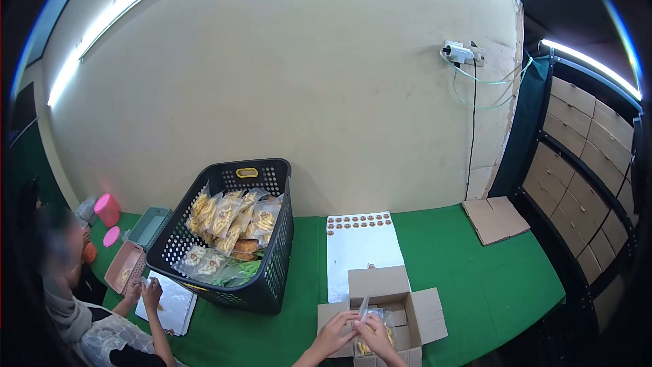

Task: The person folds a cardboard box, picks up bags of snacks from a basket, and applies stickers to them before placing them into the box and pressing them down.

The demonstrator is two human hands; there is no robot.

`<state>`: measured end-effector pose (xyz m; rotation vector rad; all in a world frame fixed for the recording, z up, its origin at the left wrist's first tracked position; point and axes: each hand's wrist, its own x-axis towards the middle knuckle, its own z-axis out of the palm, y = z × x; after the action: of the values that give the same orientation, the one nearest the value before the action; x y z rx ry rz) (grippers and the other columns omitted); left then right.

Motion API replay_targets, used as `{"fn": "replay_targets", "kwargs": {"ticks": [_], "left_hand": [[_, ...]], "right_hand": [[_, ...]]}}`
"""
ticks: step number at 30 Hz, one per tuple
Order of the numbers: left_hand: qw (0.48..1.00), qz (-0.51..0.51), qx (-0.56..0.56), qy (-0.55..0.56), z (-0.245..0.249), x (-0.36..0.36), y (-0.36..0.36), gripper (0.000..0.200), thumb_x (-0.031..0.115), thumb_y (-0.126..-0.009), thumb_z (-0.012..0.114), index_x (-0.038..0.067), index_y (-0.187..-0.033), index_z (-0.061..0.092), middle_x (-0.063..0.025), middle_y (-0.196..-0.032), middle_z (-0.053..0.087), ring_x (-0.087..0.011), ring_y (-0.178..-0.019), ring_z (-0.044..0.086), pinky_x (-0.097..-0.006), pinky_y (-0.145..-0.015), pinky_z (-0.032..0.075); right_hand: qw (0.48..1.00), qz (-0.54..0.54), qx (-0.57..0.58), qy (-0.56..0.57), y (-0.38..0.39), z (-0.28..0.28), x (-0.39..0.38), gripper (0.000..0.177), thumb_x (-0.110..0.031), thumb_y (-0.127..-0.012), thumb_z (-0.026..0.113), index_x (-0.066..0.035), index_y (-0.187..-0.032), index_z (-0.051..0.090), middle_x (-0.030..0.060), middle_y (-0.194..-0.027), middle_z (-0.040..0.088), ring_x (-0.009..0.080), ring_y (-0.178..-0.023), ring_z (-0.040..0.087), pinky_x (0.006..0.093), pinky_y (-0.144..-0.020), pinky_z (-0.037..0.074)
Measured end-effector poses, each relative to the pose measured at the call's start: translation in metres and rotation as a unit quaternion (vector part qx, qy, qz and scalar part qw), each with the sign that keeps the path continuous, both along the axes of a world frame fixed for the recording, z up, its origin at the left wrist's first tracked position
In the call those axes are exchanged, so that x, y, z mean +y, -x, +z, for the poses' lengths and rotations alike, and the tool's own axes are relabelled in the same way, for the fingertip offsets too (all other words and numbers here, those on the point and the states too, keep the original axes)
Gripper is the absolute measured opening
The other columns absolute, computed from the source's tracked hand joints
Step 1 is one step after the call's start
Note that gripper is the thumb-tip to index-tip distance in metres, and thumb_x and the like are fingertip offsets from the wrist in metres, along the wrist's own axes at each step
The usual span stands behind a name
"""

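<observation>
My left hand (335,334) and my right hand (375,337) are close together over an open cardboard box (430,317). Pinched between their fingers, a narrow piece of clear plastic (363,307) stands up; it looks like the edge of a plastic bag, and its lower part is hidden by the fingers. Below my hands, inside the box, lie clear packets of yellow snack sticks (364,348). The box flaps are folded outward. Behind the box is a white sheet (360,251) with rows of small round brown stickers along its top.
A black basket (272,272) full of snack packets (231,214) stands left of centre. Flattened cardboard (496,220) lies at the back right of the green table (475,278). At left, another person's hands (146,292) work near a pink basket (126,266) and white sheets (173,306).
</observation>
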<state>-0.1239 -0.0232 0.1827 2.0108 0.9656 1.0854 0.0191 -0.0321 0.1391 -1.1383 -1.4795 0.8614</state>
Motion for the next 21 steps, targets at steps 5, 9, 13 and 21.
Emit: {"fn": "replay_targets", "kwargs": {"ticks": [5, 9, 13, 21], "left_hand": [[0.999, 0.049, -0.01, 0.008, -0.013, -0.003, -0.019, 0.017, 0.008, -0.077, 0.056, 0.001, -0.092, 0.057, -0.0123, -0.09, 0.058, -0.0261, -0.083, 0.057, -0.0334, -0.071, 0.045], [0.997, 0.052, 0.006, -0.048, -0.006, -0.001, -0.024, 0.011, 0.007, -0.076, 0.055, 0.001, -0.085, 0.057, -0.0122, -0.079, 0.059, -0.0289, -0.075, 0.058, -0.0318, -0.065, 0.045], [0.99, 0.125, -0.024, 0.057, 0.006, -0.009, -0.025, 0.012, 0.013, -0.079, 0.054, 0.001, -0.08, 0.058, -0.0131, -0.074, 0.059, -0.0293, -0.069, 0.058, -0.0333, -0.061, 0.045], [0.976, 0.219, -0.01, -0.017, 0.023, -0.011, -0.029, 0.02, 0.018, -0.082, 0.052, 0.001, -0.071, 0.058, -0.0115, -0.063, 0.057, -0.0256, -0.06, 0.057, -0.0324, -0.054, 0.043]], "right_hand": [[0.981, -0.136, -0.124, -0.063, -0.009, 0.028, -0.011, 0.028, -0.03, -0.068, 0.069, -0.004, -0.069, 0.059, 0.0077, -0.087, 0.046, 0.0231, -0.087, 0.043, 0.0329, -0.073, 0.035], [0.968, -0.191, -0.077, -0.146, -0.017, 0.061, -0.006, 0.037, -0.037, -0.065, 0.07, -0.004, -0.071, 0.055, 0.0086, -0.079, 0.051, 0.0245, -0.077, 0.047, 0.0348, -0.067, 0.036], [0.996, 0.025, -0.077, -0.037, -0.022, 0.048, -0.006, 0.033, -0.032, -0.074, 0.064, -0.002, -0.071, 0.05, 0.0112, -0.054, 0.051, 0.0255, -0.046, 0.049, 0.036, -0.046, 0.038], [0.994, 0.07, -0.082, 0.025, -0.024, 0.066, -0.024, 0.023, -0.02, -0.076, 0.058, -0.001, -0.068, 0.049, 0.0113, -0.053, 0.048, 0.0228, -0.046, 0.048, 0.0325, -0.046, 0.038]]}}
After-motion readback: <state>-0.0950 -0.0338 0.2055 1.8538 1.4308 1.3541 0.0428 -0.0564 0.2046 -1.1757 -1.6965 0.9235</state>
